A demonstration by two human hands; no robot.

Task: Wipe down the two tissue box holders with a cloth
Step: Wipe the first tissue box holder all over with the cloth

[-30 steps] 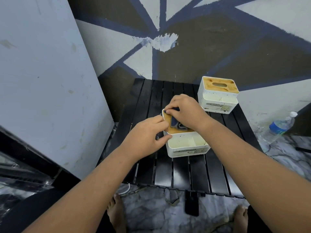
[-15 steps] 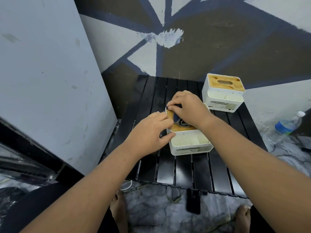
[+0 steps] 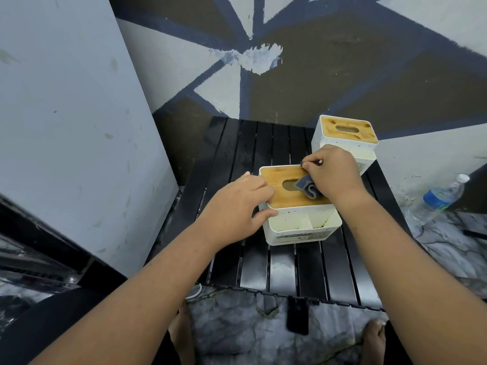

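Observation:
A white tissue box holder (image 3: 300, 225) with a wooden lid and front compartments sits mid-table. My left hand (image 3: 237, 206) grips its left side, thumb on the front wall and fingers over the lid's left edge. My right hand (image 3: 333, 175) holds a folded dark blue cloth (image 3: 307, 187) pressed on the right part of the lid, beside the oval slot. A second white holder with a wooden lid (image 3: 345, 133) stands behind at the far right, partly hidden by my right hand.
The black slatted table (image 3: 263, 267) stands against a painted wall, with a grey panel (image 3: 66, 127) close on the left. A plastic water bottle (image 3: 438, 197) lies on the marble floor to the right. A dark phone (image 3: 297, 314) hangs at the table's front edge.
My right hand with the cloth has slid from the lid's left part to its right side, uncovering the slot. My left hand keeps its grip on the holder.

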